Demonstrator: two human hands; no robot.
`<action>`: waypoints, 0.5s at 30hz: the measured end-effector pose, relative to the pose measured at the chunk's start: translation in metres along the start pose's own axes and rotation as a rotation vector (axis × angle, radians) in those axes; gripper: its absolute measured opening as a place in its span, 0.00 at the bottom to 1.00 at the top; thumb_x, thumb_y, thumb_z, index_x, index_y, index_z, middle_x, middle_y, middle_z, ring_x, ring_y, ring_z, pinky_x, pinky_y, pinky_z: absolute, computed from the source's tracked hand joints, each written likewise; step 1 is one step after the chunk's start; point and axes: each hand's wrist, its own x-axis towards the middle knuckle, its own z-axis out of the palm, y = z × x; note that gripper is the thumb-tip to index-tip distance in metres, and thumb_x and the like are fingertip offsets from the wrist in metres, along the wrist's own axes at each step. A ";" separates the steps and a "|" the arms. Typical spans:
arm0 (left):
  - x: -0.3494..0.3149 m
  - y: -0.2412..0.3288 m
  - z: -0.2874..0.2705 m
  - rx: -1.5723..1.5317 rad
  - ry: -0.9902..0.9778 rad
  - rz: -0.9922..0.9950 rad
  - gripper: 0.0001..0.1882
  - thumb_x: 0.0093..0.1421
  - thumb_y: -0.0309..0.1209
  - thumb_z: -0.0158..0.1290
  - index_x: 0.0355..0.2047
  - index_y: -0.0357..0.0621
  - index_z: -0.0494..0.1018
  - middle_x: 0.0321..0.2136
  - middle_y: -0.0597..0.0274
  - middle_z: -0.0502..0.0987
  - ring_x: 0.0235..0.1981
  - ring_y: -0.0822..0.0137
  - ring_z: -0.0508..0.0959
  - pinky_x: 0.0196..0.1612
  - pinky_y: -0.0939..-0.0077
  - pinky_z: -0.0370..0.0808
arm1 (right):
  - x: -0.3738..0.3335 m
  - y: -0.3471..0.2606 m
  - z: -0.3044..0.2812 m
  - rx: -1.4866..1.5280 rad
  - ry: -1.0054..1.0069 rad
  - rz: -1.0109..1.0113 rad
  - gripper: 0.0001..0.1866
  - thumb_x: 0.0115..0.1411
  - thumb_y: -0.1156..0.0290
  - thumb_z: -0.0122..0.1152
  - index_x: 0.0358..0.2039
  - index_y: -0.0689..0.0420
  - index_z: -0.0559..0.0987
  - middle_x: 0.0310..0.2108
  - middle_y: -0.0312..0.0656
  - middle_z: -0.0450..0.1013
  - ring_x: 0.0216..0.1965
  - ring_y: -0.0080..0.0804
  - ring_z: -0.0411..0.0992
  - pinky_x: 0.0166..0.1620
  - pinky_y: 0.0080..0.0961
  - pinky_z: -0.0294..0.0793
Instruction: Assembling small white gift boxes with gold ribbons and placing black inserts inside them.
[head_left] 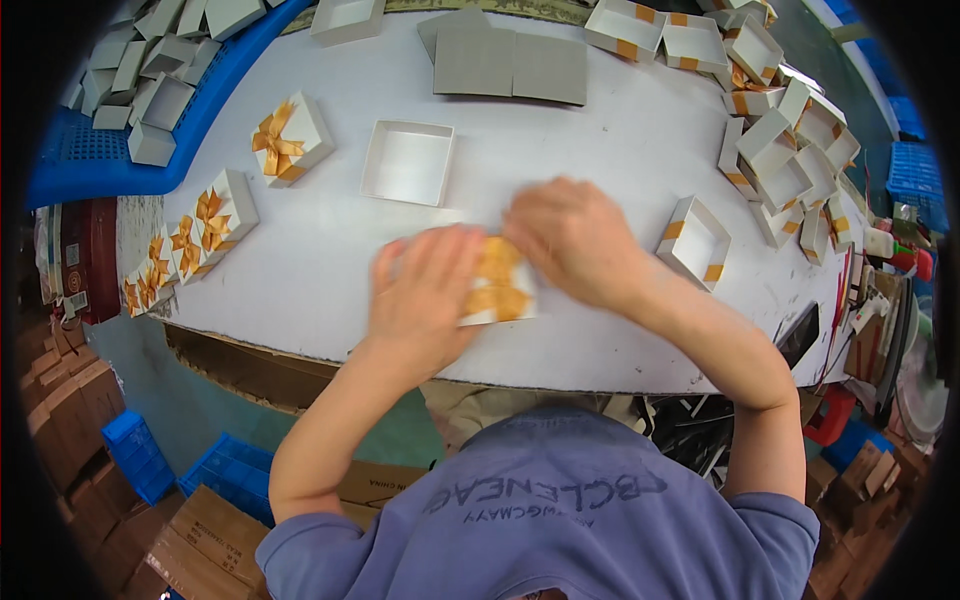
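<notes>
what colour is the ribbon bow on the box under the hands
Golden orange, on a white box; the head view shows it between both hands.

An open white box tray (407, 162) sits beside grey cardboard sheets (512, 64).

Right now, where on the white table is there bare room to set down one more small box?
The white table is bare between the bowed boxes at left, the open white tray and the left hand. A second patch lies between the grey boards, the right hand and the ribboned lid. The right edge, piled with lids, is crowded.
</notes>
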 end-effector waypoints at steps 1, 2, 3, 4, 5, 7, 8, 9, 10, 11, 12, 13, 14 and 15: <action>-0.005 -0.005 -0.015 0.098 -0.066 -0.113 0.47 0.37 0.38 0.66 0.57 0.39 0.57 0.54 0.52 0.62 0.56 0.49 0.59 0.56 0.57 0.55 | 0.014 0.011 -0.004 0.047 -0.027 0.023 0.16 0.52 0.69 0.60 0.42 0.59 0.74 0.39 0.43 0.72 0.40 0.40 0.70 0.42 0.34 0.69; -0.006 -0.010 -0.030 0.196 -0.132 -0.227 0.46 0.38 0.39 0.65 0.57 0.39 0.57 0.55 0.50 0.61 0.57 0.48 0.59 0.56 0.55 0.55 | 0.034 0.022 -0.008 -0.020 0.107 0.012 0.18 0.51 0.68 0.61 0.43 0.58 0.73 0.40 0.43 0.72 0.40 0.41 0.70 0.43 0.34 0.69; -0.002 -0.009 -0.042 0.199 -0.132 -0.226 0.46 0.38 0.39 0.65 0.57 0.39 0.57 0.55 0.50 0.61 0.57 0.48 0.59 0.56 0.55 0.55 | 0.053 0.030 -0.009 -0.083 0.243 -0.002 0.20 0.51 0.66 0.62 0.45 0.57 0.73 0.41 0.43 0.71 0.40 0.41 0.70 0.44 0.33 0.69; 0.004 -0.006 -0.052 0.097 -0.006 -0.241 0.44 0.40 0.41 0.64 0.56 0.38 0.57 0.54 0.47 0.60 0.57 0.47 0.58 0.56 0.53 0.53 | 0.064 0.041 -0.003 -0.087 0.245 0.005 0.20 0.51 0.66 0.62 0.45 0.57 0.73 0.41 0.43 0.71 0.40 0.41 0.70 0.44 0.33 0.69; 0.012 -0.006 -0.056 -0.002 0.124 -0.254 0.43 0.42 0.44 0.63 0.55 0.37 0.58 0.54 0.44 0.60 0.56 0.46 0.58 0.56 0.51 0.52 | 0.076 0.056 0.006 -0.262 0.233 0.022 0.22 0.50 0.66 0.62 0.46 0.56 0.72 0.43 0.44 0.71 0.41 0.41 0.70 0.43 0.33 0.70; 0.032 -0.005 -0.038 0.066 0.193 -0.249 0.40 0.43 0.44 0.62 0.52 0.36 0.61 0.55 0.40 0.58 0.55 0.44 0.58 0.55 0.52 0.54 | 0.088 0.062 0.016 -0.415 0.228 0.024 0.23 0.50 0.67 0.62 0.48 0.56 0.71 0.44 0.45 0.70 0.42 0.41 0.70 0.43 0.33 0.70; 0.041 -0.009 -0.025 0.118 0.260 -0.238 0.36 0.44 0.45 0.62 0.49 0.35 0.63 0.56 0.37 0.57 0.55 0.43 0.59 0.54 0.52 0.55 | 0.091 0.063 0.019 -0.423 0.207 0.034 0.24 0.50 0.68 0.63 0.49 0.55 0.70 0.45 0.45 0.70 0.44 0.41 0.70 0.44 0.33 0.70; 0.048 -0.018 -0.012 0.121 0.263 -0.239 0.36 0.44 0.45 0.62 0.49 0.35 0.63 0.56 0.37 0.57 0.55 0.43 0.59 0.54 0.52 0.55 | 0.092 0.065 0.020 -0.437 0.183 0.047 0.26 0.49 0.69 0.63 0.50 0.55 0.70 0.46 0.45 0.70 0.45 0.41 0.70 0.45 0.33 0.70; 0.050 -0.029 0.001 0.092 0.227 -0.309 0.32 0.45 0.44 0.62 0.44 0.36 0.66 0.56 0.37 0.56 0.54 0.43 0.60 0.53 0.53 0.57 | 0.091 0.059 0.013 -0.431 0.181 0.043 0.26 0.49 0.69 0.63 0.50 0.55 0.70 0.46 0.45 0.70 0.45 0.41 0.70 0.45 0.33 0.70; 0.049 -0.036 0.006 0.063 0.191 -0.378 0.27 0.46 0.43 0.61 0.40 0.37 0.68 0.57 0.36 0.55 0.53 0.43 0.61 0.52 0.55 0.59 | 0.084 0.052 -0.001 -0.326 0.247 -0.042 0.24 0.49 0.71 0.62 0.49 0.55 0.71 0.43 0.45 0.70 0.44 0.41 0.70 0.44 0.34 0.70; 0.049 -0.039 0.008 0.054 0.192 -0.371 0.27 0.46 0.43 0.61 0.40 0.37 0.68 0.57 0.36 0.55 0.53 0.43 0.61 0.52 0.55 0.59 | 0.072 0.051 -0.014 -0.235 0.309 -0.118 0.23 0.48 0.73 0.60 0.47 0.56 0.71 0.40 0.45 0.70 0.43 0.41 0.70 0.42 0.36 0.70; 0.045 -0.040 0.005 0.072 0.230 -0.321 0.24 0.45 0.40 0.62 0.37 0.38 0.69 0.57 0.39 0.57 0.52 0.44 0.61 0.52 0.56 0.59 | 0.052 0.053 -0.018 -0.240 0.306 -0.113 0.23 0.48 0.73 0.60 0.47 0.56 0.71 0.40 0.45 0.70 0.43 0.41 0.70 0.42 0.36 0.70; 0.042 -0.041 0.003 0.087 0.271 -0.267 0.21 0.44 0.37 0.62 0.34 0.39 0.70 0.56 0.42 0.59 0.51 0.46 0.62 0.51 0.57 0.60 | 0.029 0.058 -0.020 -0.312 0.248 -0.154 0.21 0.49 0.75 0.59 0.46 0.56 0.73 0.43 0.47 0.69 0.45 0.43 0.69 0.45 0.37 0.69; 0.040 -0.042 -0.001 0.078 0.273 -0.256 0.21 0.44 0.37 0.62 0.34 0.39 0.70 0.56 0.42 0.59 0.51 0.46 0.62 0.51 0.57 0.60 | 0.011 0.060 -0.020 -0.385 0.192 -0.194 0.20 0.49 0.76 0.58 0.45 0.56 0.74 0.45 0.49 0.69 0.47 0.46 0.68 0.49 0.38 0.69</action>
